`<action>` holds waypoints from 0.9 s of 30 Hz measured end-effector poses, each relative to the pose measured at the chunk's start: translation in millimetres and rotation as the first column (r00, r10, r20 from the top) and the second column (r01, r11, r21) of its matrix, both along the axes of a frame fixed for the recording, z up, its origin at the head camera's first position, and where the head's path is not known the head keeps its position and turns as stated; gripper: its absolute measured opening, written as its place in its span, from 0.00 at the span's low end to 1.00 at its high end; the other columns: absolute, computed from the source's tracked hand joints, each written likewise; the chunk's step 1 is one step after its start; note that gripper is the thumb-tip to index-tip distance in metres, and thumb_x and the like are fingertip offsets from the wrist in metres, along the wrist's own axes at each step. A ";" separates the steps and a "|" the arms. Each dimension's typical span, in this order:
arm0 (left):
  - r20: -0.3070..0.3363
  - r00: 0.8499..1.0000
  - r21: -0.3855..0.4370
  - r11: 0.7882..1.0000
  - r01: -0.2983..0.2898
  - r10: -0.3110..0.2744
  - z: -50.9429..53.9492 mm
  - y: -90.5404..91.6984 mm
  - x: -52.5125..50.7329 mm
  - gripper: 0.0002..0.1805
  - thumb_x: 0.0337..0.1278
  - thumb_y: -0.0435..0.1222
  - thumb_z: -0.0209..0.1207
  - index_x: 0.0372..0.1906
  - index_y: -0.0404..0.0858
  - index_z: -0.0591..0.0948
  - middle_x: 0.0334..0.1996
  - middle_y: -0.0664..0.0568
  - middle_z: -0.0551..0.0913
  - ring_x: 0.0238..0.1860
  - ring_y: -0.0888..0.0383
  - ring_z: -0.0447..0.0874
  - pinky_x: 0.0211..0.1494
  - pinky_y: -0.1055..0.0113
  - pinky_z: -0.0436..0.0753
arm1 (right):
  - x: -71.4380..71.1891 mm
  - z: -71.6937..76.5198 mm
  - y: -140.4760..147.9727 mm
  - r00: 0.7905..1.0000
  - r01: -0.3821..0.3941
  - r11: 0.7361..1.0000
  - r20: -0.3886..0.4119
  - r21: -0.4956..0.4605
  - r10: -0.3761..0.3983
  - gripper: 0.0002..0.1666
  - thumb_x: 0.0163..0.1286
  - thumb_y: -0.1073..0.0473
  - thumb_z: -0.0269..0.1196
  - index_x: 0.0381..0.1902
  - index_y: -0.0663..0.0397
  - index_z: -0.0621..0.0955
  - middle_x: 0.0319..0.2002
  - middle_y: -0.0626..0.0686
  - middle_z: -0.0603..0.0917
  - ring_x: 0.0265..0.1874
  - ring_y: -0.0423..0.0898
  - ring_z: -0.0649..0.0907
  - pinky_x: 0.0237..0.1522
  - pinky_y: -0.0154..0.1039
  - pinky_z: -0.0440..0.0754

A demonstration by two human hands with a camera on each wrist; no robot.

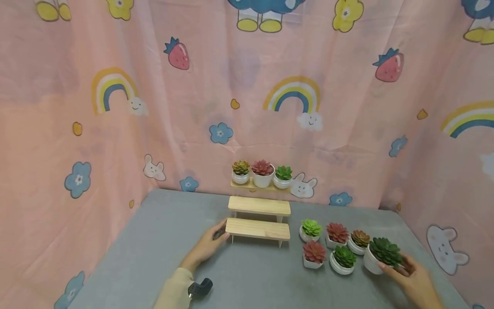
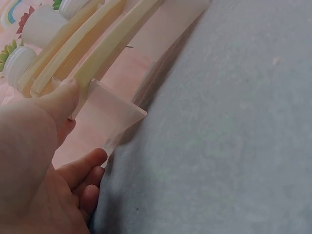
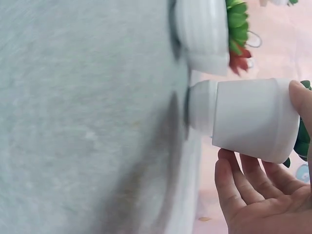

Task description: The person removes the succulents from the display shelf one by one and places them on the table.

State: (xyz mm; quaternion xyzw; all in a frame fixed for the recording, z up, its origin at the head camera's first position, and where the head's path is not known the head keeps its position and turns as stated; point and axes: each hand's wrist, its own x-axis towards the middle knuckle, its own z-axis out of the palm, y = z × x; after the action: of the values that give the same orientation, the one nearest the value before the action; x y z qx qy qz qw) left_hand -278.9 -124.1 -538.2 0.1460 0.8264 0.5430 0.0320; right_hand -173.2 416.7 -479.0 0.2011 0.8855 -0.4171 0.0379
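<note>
My right hand (image 1: 414, 277) holds a white pot (image 3: 256, 119) with a dark green succulent (image 1: 385, 252). Its thumb is at the rim and the fingers are on the other side. The pot appears slightly raised off the table in the right wrist view. My left hand (image 1: 206, 244) pinches the left end of the lowest step of a wooden stepped stand (image 1: 257, 228). In the left wrist view, the thumb (image 2: 61, 100) lies on the board's end, beside a pale, translucent leg (image 2: 114, 105). Three potted succulents stand on the top step, a reddish one (image 1: 262, 168) in the middle.
Several more potted succulents stand right of the stand, including a bright green one (image 1: 311, 228), a red one (image 1: 314, 253) and a green one (image 1: 343, 257). The middle step (image 1: 259, 206) is bare wood. A pink patterned curtain (image 1: 247, 128) hangs behind the grey table (image 1: 162, 231).
</note>
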 end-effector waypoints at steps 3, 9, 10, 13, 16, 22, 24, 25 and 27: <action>0.006 1.000 -0.007 1.000 0.003 -0.003 -0.4 -1.1 -0.1 0.36 0.73 0.49 0.56 0.78 0.40 0.63 0.73 0.40 0.70 0.78 0.36 0.59 0.79 0.37 0.58 | -2.6 -10.4 3.5 0.997 -0.016 0.999 0.069 -0.027 0.018 0.71 0.69 0.31 0.62 0.76 0.78 0.36 0.73 0.84 0.44 0.71 0.81 0.56 0.66 0.66 0.74; -0.003 1.000 -0.006 1.000 0.010 -0.010 0.2 -1.3 -2.0 0.37 0.72 0.51 0.56 0.78 0.39 0.63 0.74 0.39 0.69 0.78 0.35 0.59 0.79 0.36 0.59 | -9.7 -18.2 4.1 0.996 -0.018 0.999 0.088 -0.039 0.021 0.73 0.67 0.31 0.63 0.76 0.78 0.35 0.73 0.84 0.41 0.71 0.82 0.55 0.70 0.69 0.66; -0.001 1.000 -0.008 1.000 0.008 -0.008 0.3 -1.3 -2.1 0.37 0.72 0.51 0.56 0.78 0.40 0.63 0.74 0.39 0.69 0.78 0.35 0.59 0.79 0.36 0.59 | -10.5 -18.2 4.0 0.995 -0.028 0.999 0.091 -0.029 0.031 0.73 0.67 0.31 0.63 0.76 0.78 0.36 0.73 0.85 0.42 0.70 0.82 0.55 0.69 0.70 0.66; 0.003 1.000 -0.011 1.000 0.005 -0.005 -0.1 -1.0 -2.5 0.37 0.72 0.52 0.56 0.78 0.40 0.63 0.74 0.39 0.69 0.78 0.35 0.59 0.79 0.36 0.58 | -12.3 -17.1 3.2 0.992 -0.064 0.998 0.108 -0.012 0.065 0.72 0.68 0.32 0.63 0.75 0.81 0.37 0.72 0.86 0.44 0.70 0.82 0.55 0.69 0.70 0.67; 0.001 1.000 0.001 1.000 -0.001 0.001 -1.2 -0.2 -3.4 0.36 0.72 0.50 0.57 0.78 0.40 0.64 0.74 0.39 0.69 0.78 0.35 0.59 0.79 0.37 0.58 | -12.4 -16.8 2.7 0.989 -0.090 0.996 0.118 -0.019 0.092 0.71 0.68 0.33 0.63 0.74 0.82 0.37 0.71 0.87 0.43 0.69 0.83 0.54 0.68 0.71 0.67; 0.001 1.000 0.017 1.000 -0.006 0.006 -0.6 -0.2 -4.3 0.36 0.72 0.49 0.57 0.78 0.41 0.64 0.74 0.40 0.69 0.78 0.36 0.59 0.79 0.36 0.58 | -12.2 -16.7 2.7 0.985 -0.111 0.993 0.131 -0.037 0.115 0.72 0.69 0.34 0.63 0.73 0.83 0.34 0.71 0.88 0.41 0.69 0.84 0.53 0.68 0.71 0.66; 0.005 1.000 0.009 1.000 -0.008 0.008 -0.9 -0.4 -4.5 0.36 0.72 0.50 0.57 0.78 0.41 0.64 0.75 0.40 0.69 0.78 0.36 0.59 0.79 0.36 0.58 | -11.7 -17.2 2.6 0.984 -0.113 0.993 0.133 -0.047 0.118 0.73 0.68 0.35 0.64 0.73 0.83 0.34 0.71 0.88 0.41 0.69 0.84 0.53 0.68 0.71 0.65; 0.007 1.000 0.005 1.000 -0.009 0.009 -1.3 -0.3 -4.7 0.36 0.72 0.51 0.57 0.78 0.41 0.64 0.75 0.40 0.69 0.78 0.35 0.59 0.79 0.35 0.58 | -11.4 -17.3 2.4 0.984 -0.112 0.992 0.132 -0.050 0.117 0.73 0.68 0.35 0.65 0.73 0.83 0.34 0.71 0.88 0.41 0.69 0.84 0.53 0.69 0.71 0.65; 0.014 1.000 -0.003 1.000 -0.009 0.009 -1.8 0.1 -5.2 0.37 0.71 0.53 0.56 0.78 0.42 0.64 0.75 0.41 0.68 0.78 0.35 0.59 0.79 0.35 0.57 | -10.8 -16.9 2.8 0.983 -0.117 0.992 0.134 -0.056 0.124 0.72 0.69 0.35 0.64 0.73 0.83 0.33 0.70 0.88 0.41 0.69 0.84 0.53 0.69 0.71 0.64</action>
State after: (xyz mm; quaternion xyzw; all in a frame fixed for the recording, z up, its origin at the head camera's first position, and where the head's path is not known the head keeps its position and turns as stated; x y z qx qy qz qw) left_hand -284.1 -124.0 -540.0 0.1384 0.8276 0.5429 0.0354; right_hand -184.0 419.5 -496.0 0.1744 0.8811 -0.4203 0.1288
